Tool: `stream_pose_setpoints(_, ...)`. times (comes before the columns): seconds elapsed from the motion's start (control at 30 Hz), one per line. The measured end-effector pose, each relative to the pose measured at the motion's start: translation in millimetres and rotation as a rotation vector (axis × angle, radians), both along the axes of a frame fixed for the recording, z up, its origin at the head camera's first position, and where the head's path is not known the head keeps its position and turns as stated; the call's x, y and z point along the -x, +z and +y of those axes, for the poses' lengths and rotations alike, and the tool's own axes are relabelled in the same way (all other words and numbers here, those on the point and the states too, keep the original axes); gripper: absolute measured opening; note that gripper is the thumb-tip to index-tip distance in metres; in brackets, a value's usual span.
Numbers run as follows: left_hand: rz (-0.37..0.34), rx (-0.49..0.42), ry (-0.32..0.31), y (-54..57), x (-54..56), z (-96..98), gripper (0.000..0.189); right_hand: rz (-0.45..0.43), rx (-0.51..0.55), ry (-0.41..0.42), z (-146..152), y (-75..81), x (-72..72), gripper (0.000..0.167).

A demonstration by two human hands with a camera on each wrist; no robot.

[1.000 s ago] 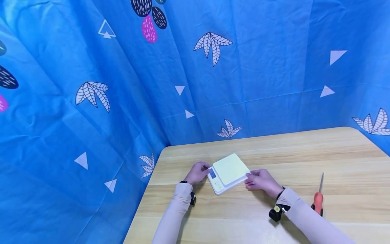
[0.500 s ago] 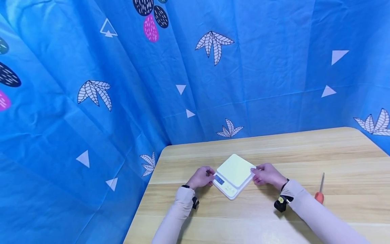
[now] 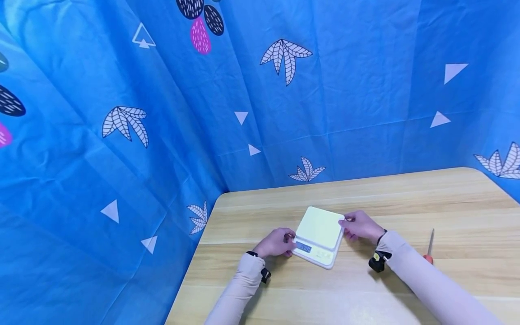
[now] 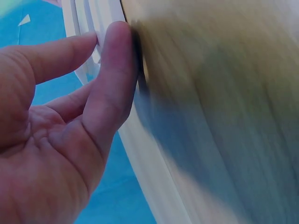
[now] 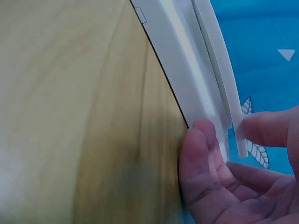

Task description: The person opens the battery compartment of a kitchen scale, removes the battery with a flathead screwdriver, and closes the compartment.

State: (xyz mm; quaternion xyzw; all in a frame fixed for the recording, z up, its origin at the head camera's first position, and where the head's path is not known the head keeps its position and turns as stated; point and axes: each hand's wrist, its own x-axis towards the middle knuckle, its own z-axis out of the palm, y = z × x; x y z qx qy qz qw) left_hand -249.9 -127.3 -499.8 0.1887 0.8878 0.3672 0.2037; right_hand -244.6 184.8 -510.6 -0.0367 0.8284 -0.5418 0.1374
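A white digital kitchen scale [image 3: 319,228] lies on the wooden table, its lit display [image 3: 303,247] toward the near left. My left hand [image 3: 276,242] pinches the scale's left corner beside the display. In the left wrist view the thumb meets the white edge [image 4: 93,14], with the fingers low against its side. At the far right corner, my right hand [image 3: 361,225] grips the scale. The right wrist view shows that thumb on the rim of the weighing platform [image 5: 222,70] and the fingertips [image 5: 194,149] at the lower body, close over the tabletop.
To the right lies a screwdriver [image 3: 431,243] with a red handle, partly hidden behind the right sleeve [image 3: 430,280]. A blue patterned curtain [image 3: 357,90] hangs behind and left of the wooden table [image 3: 406,194]. Each wrist wears a small black camera [image 3: 378,262].
Between both hands, the scale has turned on the table and shifted slightly right and nearer. My right hand has moved farther away and right; my left hand has come nearer and right.
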Motion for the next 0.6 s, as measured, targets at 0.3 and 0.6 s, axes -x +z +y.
stream_pose_setpoints(0.3, -0.036, 0.056, -0.088, 1.9, -11.3, 7.3, 0.04, -0.004, -0.064, -0.006, -1, 3.1, 9.6, 0.055)
stream_pose_setpoints(0.6, -0.019, 0.07, -0.106, 3.3, -22.5, 14.4, 0.016, 0.032, -0.122, 0.015, -2, 2.2, 18.2, 0.052)
